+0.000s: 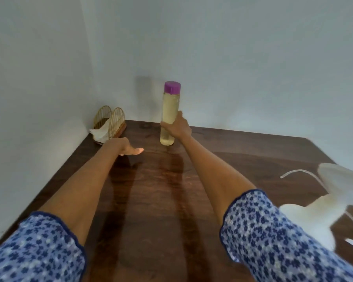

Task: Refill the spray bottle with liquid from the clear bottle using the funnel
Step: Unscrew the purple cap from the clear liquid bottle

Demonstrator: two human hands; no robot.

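Both hands reach out: right hand (176, 127) grips the clear bottle (169, 115), left hand (128, 149) flat, empty.

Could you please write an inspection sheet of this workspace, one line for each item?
Surface: dark glossy wooden table, with reflections of the arms.
Job's things: tall clear bottle with purple cap, upright, holding pale yellowish liquid; blurred white plastic sprayer head with thin clear tube at the right edge. Funnel: nothing seen.
Clutter: gold wire napkin holder in the far left corner, with white tissue.
Grips: right hand holds the bottle's lower half; left hand is open, fingers straight, low over the table.
Cables: nothing seen.
Surroundings: plain pale walls meeting at the corner.
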